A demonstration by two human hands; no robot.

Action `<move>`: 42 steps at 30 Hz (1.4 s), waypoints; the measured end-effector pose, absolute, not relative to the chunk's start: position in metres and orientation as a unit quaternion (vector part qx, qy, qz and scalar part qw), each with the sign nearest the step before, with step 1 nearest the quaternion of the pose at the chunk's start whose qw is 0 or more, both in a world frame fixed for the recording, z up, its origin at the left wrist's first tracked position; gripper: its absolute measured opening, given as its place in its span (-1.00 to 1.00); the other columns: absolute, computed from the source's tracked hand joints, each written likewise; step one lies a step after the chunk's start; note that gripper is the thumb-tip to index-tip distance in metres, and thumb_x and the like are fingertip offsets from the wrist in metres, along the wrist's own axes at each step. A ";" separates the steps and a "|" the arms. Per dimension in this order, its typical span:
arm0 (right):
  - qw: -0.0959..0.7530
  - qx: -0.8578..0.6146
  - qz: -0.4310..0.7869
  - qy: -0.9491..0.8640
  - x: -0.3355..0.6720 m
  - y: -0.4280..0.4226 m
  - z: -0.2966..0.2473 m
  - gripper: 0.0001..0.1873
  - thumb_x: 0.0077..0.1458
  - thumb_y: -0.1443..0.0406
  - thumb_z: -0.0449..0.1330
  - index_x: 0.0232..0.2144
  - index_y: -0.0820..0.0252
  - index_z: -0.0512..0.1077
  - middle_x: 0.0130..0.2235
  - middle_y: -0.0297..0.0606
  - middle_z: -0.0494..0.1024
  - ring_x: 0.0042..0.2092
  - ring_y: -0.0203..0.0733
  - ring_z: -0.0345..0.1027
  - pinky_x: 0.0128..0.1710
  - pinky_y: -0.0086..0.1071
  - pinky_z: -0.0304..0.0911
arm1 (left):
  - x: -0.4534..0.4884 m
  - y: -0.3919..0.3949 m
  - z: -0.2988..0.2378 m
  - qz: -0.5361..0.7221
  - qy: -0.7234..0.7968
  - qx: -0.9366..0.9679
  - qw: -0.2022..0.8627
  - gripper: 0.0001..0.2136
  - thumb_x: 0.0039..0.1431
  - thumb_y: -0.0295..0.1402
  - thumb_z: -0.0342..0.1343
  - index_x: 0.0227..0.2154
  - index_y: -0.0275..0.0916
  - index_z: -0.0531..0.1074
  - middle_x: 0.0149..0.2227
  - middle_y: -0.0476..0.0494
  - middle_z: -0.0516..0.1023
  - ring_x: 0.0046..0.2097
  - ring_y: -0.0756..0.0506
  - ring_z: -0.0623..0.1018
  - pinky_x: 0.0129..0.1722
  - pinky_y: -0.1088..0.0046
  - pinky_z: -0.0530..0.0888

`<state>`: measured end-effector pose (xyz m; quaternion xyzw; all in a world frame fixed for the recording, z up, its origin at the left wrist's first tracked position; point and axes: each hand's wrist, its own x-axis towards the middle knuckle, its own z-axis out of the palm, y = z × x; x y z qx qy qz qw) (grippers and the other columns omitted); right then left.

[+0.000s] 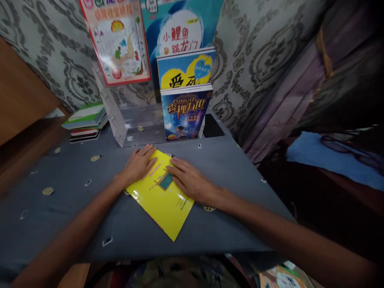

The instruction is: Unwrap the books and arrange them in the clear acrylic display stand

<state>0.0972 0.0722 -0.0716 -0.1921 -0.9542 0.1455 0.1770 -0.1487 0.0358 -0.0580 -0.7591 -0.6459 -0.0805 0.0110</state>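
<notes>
A thin yellow book (163,208) lies flat and turned at an angle on the cloth-covered table, with a small green chalkboard picture on its cover. My left hand (138,165) rests on its upper left edge, fingers stretched forward. Across from it, my right hand (191,181) lies on the book's right side, its fingers extended over the cover and partly hiding the chalkboard. Both palms face down. Just beyond the hands stands a clear acrylic book rack (115,116), with a dark blue book (186,116) upright at its right end.
Behind the blue book rise a blue-and-yellow book (186,68) and a teal book (180,30); a red-bordered book (121,48) stands to their left. A stack of books (85,120) sits at the table's back left. A black flat object (213,126) lies right of the rack.
</notes>
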 end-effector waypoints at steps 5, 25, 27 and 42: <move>0.194 -0.188 0.172 -0.947 0.109 0.075 -0.079 -0.57 0.36 0.31 -0.07 0.17 0.28 0.36 0.25 0.05 0.35 0.37 0.06 0.07 0.32 0.08 0.15 | -0.149 0.033 -0.060 -0.089 -0.652 -0.753 0.000 -0.53 0.42 -0.20 -0.22 0.28 -0.29 0.23 0.37 -0.29 0.22 0.39 -0.21 0.20 0.34 0.05 0.16; 0.260 -0.206 0.269 -0.904 0.119 0.086 -0.073 -0.65 0.30 0.37 -0.01 0.03 0.20 0.48 0.14 -0.03 0.48 0.19 -0.03 0.33 0.18 0.02 0.29 | -0.145 -0.053 -0.020 0.017 -0.472 -0.877 -0.091 -0.24 0.22 -0.01 0.18 0.39 0.05 -0.02 0.45 -0.14 0.03 0.44 -0.27 0.04 0.37 0.00 0.15; 0.258 -0.210 0.266 -0.905 0.118 0.085 -0.073 -0.65 0.29 0.37 0.00 0.02 0.21 0.48 0.15 -0.03 0.48 0.19 -0.02 0.32 0.17 0.04 0.29 | -0.144 -0.063 -0.017 0.043 -0.463 -0.881 -0.091 -0.22 0.21 -0.18 0.22 0.40 0.04 -0.05 0.45 -0.13 0.00 0.45 -0.27 0.00 0.37 0.02 0.15; 0.264 -0.193 0.280 -0.903 0.119 0.086 -0.069 -0.66 0.33 0.30 0.00 0.01 0.21 0.49 0.11 -0.01 0.50 0.16 -0.03 0.35 0.14 0.02 0.32 | -0.122 -0.081 -0.034 0.087 -0.460 -0.884 0.017 -0.22 0.18 -0.58 0.05 0.41 -0.14 -0.11 0.39 -0.32 0.16 0.41 -0.37 0.13 0.26 -0.01 0.31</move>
